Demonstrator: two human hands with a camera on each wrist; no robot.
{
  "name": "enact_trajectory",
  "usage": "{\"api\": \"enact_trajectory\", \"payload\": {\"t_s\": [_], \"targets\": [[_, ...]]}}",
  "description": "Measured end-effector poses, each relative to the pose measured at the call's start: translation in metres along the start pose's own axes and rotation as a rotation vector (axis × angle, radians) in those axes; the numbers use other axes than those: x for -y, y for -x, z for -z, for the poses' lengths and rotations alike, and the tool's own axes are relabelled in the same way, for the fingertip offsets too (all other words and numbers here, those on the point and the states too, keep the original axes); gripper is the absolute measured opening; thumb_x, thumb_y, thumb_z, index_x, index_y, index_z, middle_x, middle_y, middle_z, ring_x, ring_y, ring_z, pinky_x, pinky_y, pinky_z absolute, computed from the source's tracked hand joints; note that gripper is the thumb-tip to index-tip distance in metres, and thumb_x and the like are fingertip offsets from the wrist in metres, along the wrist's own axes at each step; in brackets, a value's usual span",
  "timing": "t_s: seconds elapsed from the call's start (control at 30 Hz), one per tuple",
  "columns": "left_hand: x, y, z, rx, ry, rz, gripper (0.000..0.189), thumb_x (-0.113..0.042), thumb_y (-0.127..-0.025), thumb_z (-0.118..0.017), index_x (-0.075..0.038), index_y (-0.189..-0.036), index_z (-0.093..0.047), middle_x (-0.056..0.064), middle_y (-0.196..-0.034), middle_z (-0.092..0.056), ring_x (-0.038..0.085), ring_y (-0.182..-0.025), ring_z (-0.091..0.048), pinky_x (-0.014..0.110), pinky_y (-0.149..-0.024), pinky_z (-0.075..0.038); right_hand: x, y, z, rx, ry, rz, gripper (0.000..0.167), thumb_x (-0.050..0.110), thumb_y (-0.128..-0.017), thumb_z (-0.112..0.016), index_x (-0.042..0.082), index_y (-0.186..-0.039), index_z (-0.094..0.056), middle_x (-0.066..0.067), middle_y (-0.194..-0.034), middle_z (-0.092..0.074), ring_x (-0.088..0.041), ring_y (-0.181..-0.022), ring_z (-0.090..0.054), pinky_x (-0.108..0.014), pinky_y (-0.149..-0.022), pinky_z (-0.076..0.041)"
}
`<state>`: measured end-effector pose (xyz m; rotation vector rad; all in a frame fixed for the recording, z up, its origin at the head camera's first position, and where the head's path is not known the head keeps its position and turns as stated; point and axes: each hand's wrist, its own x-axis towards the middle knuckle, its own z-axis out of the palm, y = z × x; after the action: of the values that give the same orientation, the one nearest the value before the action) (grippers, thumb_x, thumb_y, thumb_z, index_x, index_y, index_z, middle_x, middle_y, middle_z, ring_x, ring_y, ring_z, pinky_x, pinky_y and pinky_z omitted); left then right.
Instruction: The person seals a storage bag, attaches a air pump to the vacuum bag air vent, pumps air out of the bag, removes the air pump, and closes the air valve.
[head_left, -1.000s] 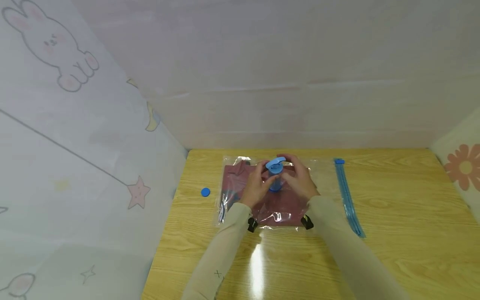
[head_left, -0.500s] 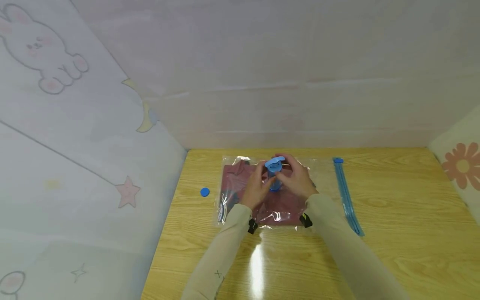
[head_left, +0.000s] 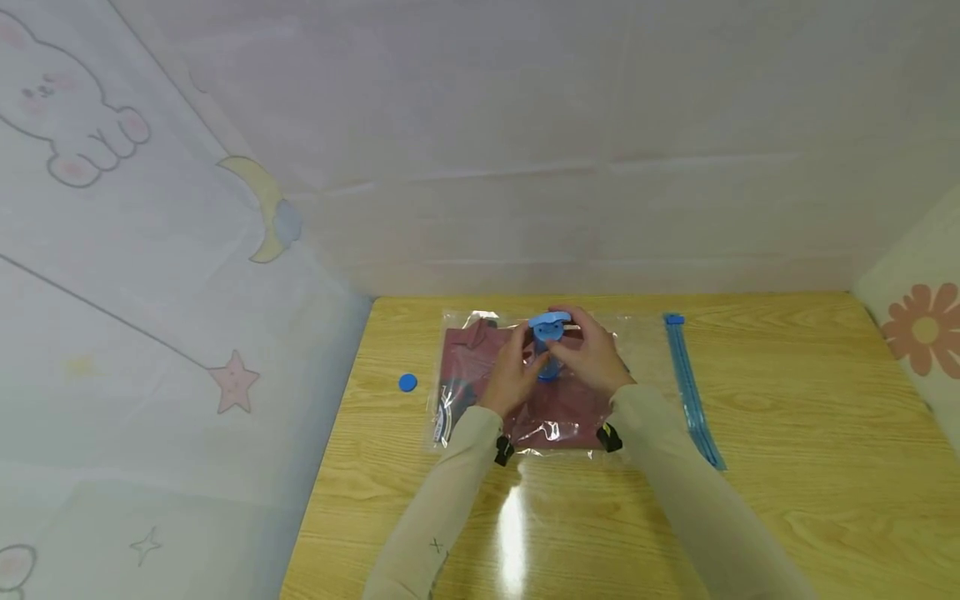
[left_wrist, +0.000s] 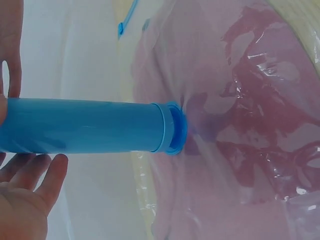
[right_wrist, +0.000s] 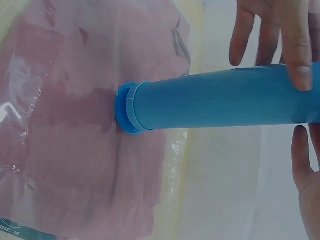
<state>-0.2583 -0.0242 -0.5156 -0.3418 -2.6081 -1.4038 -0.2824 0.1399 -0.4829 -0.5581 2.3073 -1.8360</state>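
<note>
Head view: your left hand point(head_left: 512, 379) and right hand point(head_left: 596, 360) both grasp a blue plastic cylindrical pump point(right_wrist: 215, 102), upright between them. Its lower end sits at a round blue plastic ring point(right_wrist: 121, 109) on the clear plastic bag point(head_left: 647, 350) of maroon fabric point(head_left: 558, 408). Wrist views: crescent gap at that joint, full seating uncertain. Risk, judged: uneven sideways pressure from you could tilt it off the ring or leak air. Beyond: pale wall point(head_left: 480, 208).

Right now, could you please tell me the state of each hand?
Left hand: closed, holding the upright blue pump near its top.
Right hand: closed, holding the same pump from the other side.
</note>
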Motion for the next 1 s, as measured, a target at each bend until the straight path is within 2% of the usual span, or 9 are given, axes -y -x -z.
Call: {"api": "enact_trajectory", "payload": {"t_s": [0.1,0.3,0.43,0.7,0.87,1.0], "targets": [[0.002,0.002,0.000,-0.008,-0.003,0.002,0.057,-0.014,-0.091,-0.066,-0.008,-0.141,-0.039,0.016,-0.137,-0.055,0.027,-0.127,-0.055,0.033,-0.099,-0.051,0.001,0.001,0.000,-0.006,0.027,0.013,0.052,0.020,-0.089,-0.069,0.020,-0.137,-0.049,-0.011,-0.132,-0.054,-0.038,-0.119,-0.058,-0.046,-0.083,-0.058],[0.004,0.003,-0.001,-0.025,-0.010,-0.021,0.055,-0.014,-0.090,-0.068,-0.008,-0.138,-0.041,0.015,-0.135,-0.057,0.030,-0.122,-0.058,0.034,-0.097,-0.052,-0.002,-0.002,-0.002,-0.032,0.131,0.137,0.050,0.025,-0.087,-0.073,0.017,-0.133,-0.055,-0.005,-0.125,-0.055,-0.029,-0.115,-0.058,-0.052,-0.095,-0.051],[0.003,0.004,-0.001,-0.028,0.021,-0.021,0.054,-0.014,-0.090,-0.068,-0.007,-0.136,-0.043,0.016,-0.133,-0.058,0.030,-0.120,-0.059,0.034,-0.096,-0.053,-0.003,-0.003,-0.004,-0.060,0.156,0.173,0.047,0.026,-0.085,-0.075,0.013,-0.128,-0.059,-0.007,-0.121,-0.056,-0.024,-0.109,-0.056,-0.050,-0.093,-0.050],[0.002,0.005,-0.002,-0.022,0.027,0.001,0.053,-0.016,-0.090,-0.068,-0.007,-0.136,-0.043,0.015,-0.132,-0.059,0.027,-0.116,-0.061,0.029,-0.093,-0.053,-0.001,-0.002,-0.009,-0.068,0.164,0.136,0.042,0.030,-0.084,-0.075,0.009,-0.117,-0.058,-0.008,-0.109,-0.051,-0.021,-0.094,-0.054,-0.033,-0.079,-0.053],[0.002,0.006,-0.005,-0.023,-0.013,0.014,0.055,-0.021,-0.090,-0.068,-0.010,-0.137,-0.042,0.013,-0.133,-0.059,0.023,-0.117,-0.061,0.030,-0.092,-0.054,-0.002,-0.001,-0.010,-0.077,0.189,0.136,0.041,0.030,-0.085,-0.075,0.008,-0.115,-0.056,-0.010,-0.109,-0.049,-0.025,-0.093,-0.052,-0.037,-0.080,-0.049],[0.001,0.007,-0.008,-0.061,-0.053,0.028,0.054,-0.024,-0.089,-0.069,-0.010,-0.136,-0.045,0.011,-0.131,-0.058,0.022,-0.116,-0.060,0.031,-0.092,-0.053,-0.004,0.000,-0.010,-0.085,0.199,0.135,0.043,0.031,-0.085,-0.074,0.009,-0.115,-0.055,-0.010,-0.111,-0.048,-0.024,-0.094,-0.051,-0.039,-0.082,-0.047]]}}
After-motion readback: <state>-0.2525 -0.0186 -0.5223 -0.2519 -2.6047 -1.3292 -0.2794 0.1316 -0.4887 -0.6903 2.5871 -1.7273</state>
